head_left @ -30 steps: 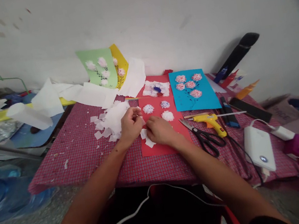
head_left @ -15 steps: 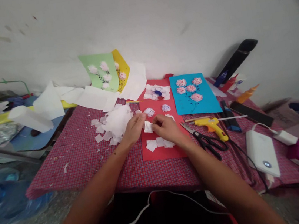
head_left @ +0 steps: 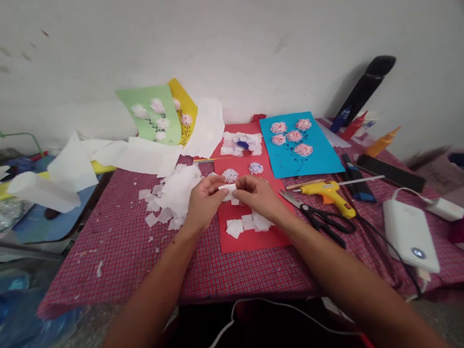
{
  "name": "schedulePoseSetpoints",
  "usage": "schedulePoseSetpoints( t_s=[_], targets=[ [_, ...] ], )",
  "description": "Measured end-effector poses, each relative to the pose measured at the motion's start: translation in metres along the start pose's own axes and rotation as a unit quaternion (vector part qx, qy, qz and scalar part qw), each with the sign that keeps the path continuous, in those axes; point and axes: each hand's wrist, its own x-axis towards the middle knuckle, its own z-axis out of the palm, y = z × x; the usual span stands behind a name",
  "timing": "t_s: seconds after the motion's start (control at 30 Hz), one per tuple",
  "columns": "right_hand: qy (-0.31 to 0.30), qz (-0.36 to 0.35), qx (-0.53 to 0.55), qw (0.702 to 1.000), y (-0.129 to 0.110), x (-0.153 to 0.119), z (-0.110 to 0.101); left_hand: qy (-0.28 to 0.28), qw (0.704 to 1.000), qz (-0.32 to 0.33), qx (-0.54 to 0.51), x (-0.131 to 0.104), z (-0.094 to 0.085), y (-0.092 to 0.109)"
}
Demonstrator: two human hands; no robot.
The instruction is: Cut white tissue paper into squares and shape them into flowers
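A small white paper piece (head_left: 228,188) is pinched between my left hand (head_left: 206,200) and my right hand (head_left: 257,193), above the red sheet (head_left: 236,243). Just behind the fingers, two speckled paper puffs, one on the left (head_left: 230,175) and one on the right (head_left: 256,168), sit on the sheet. Nearer me on it lie several white paper squares (head_left: 248,222). At its far end rests a stained white paper pad (head_left: 241,143). A heap of white paper squares (head_left: 180,190) lies left of my left hand.
Right of the red sheet are a blue flower card (head_left: 328,151), scissors (head_left: 317,216), a yellow glue gun (head_left: 331,194) and a white power bank (head_left: 409,235). Green (head_left: 128,102) and yellow (head_left: 189,102) flower cards lean against the wall, with white paper (head_left: 146,155) before them.
My fingertips have come closer together, and the paper piece between them now looks narrower, as if folded. My left hand's fingers have bent around its edge. The view has shifted slightly.
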Motion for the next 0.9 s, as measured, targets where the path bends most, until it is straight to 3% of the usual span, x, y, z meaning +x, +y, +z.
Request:
schedulePoseSetpoints(
  t_s=[0.13,0.3,0.47,0.63,0.73,0.9],
  targets=[
    [0.033,0.006,0.009,0.999,-0.0028,-0.0012,-0.0003,-0.016,1.0,-0.013,-0.005,-0.0007,0.0007,-0.0002],
    [0.012,0.023,0.075,0.997,-0.0025,-0.0015,-0.0009,-0.022,0.999,-0.046,0.008,-0.0011,-0.0008,0.0005],
    [0.001,0.023,0.141,0.99,0.0013,0.0,-0.0024,-0.034,0.992,-0.106,-0.059,-0.0022,-0.0001,0.0067],
    [-0.004,0.012,0.167,0.986,-0.0007,-0.0004,-0.0043,-0.01,0.992,-0.093,-0.084,-0.0008,0.0,0.0075],
    [0.008,-0.031,0.139,0.99,-0.0034,-0.0028,-0.0026,0.011,0.994,-0.079,-0.074,-0.0004,0.0009,0.0075],
    [0.017,-0.087,-0.001,0.996,-0.0018,-0.0065,0.0015,0.028,0.996,-0.076,-0.049,-0.0008,0.0022,0.0073]
  ],
)
